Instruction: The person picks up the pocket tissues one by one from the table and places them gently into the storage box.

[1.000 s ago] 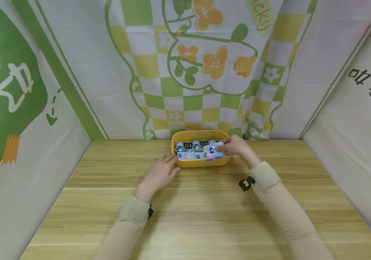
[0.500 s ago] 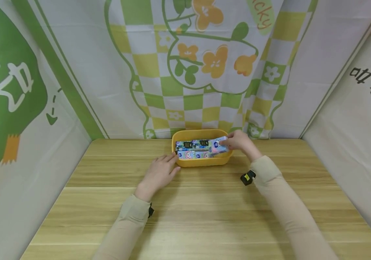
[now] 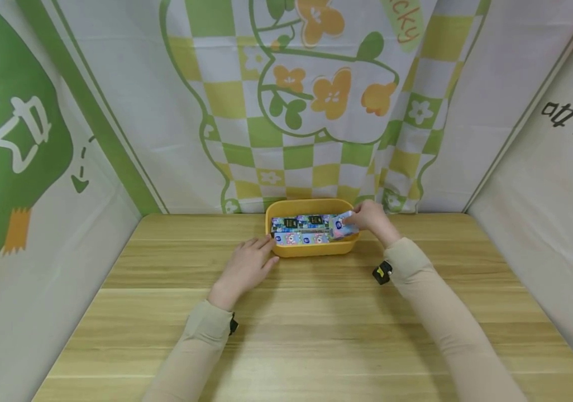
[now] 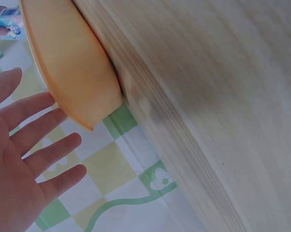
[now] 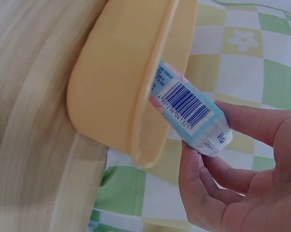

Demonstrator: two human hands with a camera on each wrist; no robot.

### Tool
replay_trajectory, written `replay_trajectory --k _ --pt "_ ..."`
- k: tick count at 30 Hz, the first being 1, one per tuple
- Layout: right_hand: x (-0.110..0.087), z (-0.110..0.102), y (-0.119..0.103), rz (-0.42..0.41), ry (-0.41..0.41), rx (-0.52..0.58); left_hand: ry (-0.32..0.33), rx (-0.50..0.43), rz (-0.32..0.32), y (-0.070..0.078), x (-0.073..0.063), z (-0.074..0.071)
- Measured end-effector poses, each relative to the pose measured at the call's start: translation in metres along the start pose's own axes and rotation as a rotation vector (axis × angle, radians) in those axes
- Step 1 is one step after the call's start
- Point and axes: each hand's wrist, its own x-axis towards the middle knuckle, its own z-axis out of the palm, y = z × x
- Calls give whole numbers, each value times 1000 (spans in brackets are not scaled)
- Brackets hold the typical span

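Observation:
A yellow plastic basket stands at the back of the table, holding several small printed tissue packs in two rows. My right hand pinches one light blue tissue pack by its end, thumb on one side and fingers on the other. That pack is tilted, its far end down inside the basket's right end and its barcode side showing in the right wrist view. On the other side, my left hand has its fingers spread and straight, with fingertips at the rim of the basket's left end.
The wooden table runs up to a checked curtain right behind the basket. Printed cloth walls close in the left and right sides. A small black camera sits at the right sleeve.
My right hand has moved slightly right and back with the tissue pack, which now sits at the basket's right end. More of the front row shows. My left hand has stayed put.

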Motion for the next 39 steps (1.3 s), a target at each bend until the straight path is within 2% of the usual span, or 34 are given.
replay_trajectory --k 11,16,23,30,39 --pt "5 9 6 -3 53 -68 7 10 4 0 0 0" --pt "5 12 6 2 61 -55 15 7 8 0 -1 0" --pt "2 16 5 -59 73 -42 7 13 0 0 -1 0" --pt "1 18 4 -78 113 -50 9 5 1 0 0 -1" --pt "7 21 5 -62 91 -81 5 4 1 0 0 -1"
